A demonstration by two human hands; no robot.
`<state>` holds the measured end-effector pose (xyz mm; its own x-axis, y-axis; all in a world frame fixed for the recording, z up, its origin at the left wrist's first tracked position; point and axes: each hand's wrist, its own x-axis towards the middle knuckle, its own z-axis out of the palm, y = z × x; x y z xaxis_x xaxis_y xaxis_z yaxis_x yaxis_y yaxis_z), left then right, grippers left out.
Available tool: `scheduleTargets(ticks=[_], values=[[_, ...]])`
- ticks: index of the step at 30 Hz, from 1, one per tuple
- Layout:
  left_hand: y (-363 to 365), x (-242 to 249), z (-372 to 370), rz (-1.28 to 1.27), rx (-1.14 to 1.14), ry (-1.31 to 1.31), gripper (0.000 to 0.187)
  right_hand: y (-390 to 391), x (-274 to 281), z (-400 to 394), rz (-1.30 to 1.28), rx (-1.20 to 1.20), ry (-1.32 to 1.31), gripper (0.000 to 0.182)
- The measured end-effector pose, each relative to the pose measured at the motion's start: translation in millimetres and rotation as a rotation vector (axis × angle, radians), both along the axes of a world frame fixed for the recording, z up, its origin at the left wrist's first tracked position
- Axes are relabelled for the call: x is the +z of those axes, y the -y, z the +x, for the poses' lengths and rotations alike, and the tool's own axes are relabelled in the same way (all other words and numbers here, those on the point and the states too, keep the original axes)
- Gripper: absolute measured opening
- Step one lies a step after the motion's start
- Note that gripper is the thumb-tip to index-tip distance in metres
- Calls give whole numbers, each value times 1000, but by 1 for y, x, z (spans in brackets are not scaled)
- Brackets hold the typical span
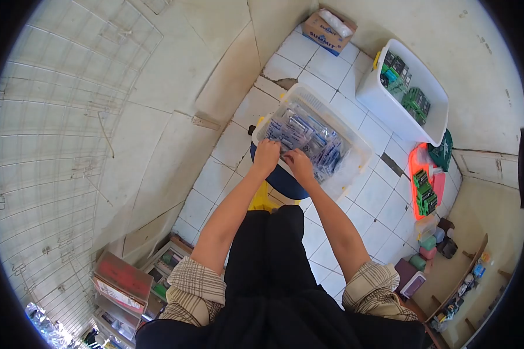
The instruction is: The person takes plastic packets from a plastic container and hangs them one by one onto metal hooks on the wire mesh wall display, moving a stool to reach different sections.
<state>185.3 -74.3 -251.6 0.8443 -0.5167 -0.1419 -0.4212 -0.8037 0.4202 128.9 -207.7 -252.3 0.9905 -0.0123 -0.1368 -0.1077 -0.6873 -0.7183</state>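
- Left hand (266, 156): at the near-left edge of the translucent bin (350, 167), back of hand up, fingers curled well in. Can't tell if it grips anything; fingertips hidden.
- Right hand (298, 164): just beside the left one, over the bin's near side, fingers bent and partly closed. Whether it pinches something is too small to make out.
- Clear packets (317, 136), some with blue print: heaped inside the bin, right by the fingers. Bin floor shows bare at its right end.
- Dark blue round-edged object (285, 183): under the bin's near side. Yellow item (264, 199) below that, nearer the person.
- White tiled floor (375, 139) all around the bin, with a few damaged or dark patches.
- Cardboard SUMMIT box (325, 34): beyond the bin, against the wall.
- White tub (390, 113): right of the bin and farther off, green-and-dark packs (416, 104) inside.
- Orange tray (414, 168): right of the bin, well apart, more green packs (425, 195) on it.
- Wire grid (58, 128): on the wall left of the bin.
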Motion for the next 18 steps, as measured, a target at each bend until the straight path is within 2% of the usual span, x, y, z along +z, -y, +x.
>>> scheduleTargets(ticks=[2, 5, 6, 8, 10, 12, 14, 15, 16, 17, 18], values=[[0, -3, -2, -145, 30, 17, 19, 2, -5, 2, -52, 35, -7, 12], [-9, 7, -5, -257, -52, 98, 16, 3, 4, 1, 78, -96, 56, 12], [-11, 20, -7, -258, -49, 95, 16, 3, 17, 2, 142, -159, 62, 12], [-14, 53, -9, -433, -3, 54, 17, 7, 51, 1, 204, -218, 67, 12], [-14, 89, -7, -479, 7, -2, 18, 13, 98, 5, 366, -166, 27, 12], [-16, 136, -3, -525, 18, -43, 19, 18, 146, 10, 398, -133, -2, 15], [-20, 192, -5, -609, 116, -215, 16, 21, 204, 14, 428, -92, -18, 17], [-22, 216, -6, -614, 114, -188, 16, 23, 236, 18, 424, -24, 34, 21], [-25, 241, -8, -743, 223, -180, 14, 26, 271, 22, 417, 47, 90, 24], [-30, 267, -10, -873, 329, -168, 11, 29, 307, 23, 397, 56, 31, 28], [-36, 288, -13, -880, 324, -132, 11, 35, 338, 23, 396, 73, 63, 28]])
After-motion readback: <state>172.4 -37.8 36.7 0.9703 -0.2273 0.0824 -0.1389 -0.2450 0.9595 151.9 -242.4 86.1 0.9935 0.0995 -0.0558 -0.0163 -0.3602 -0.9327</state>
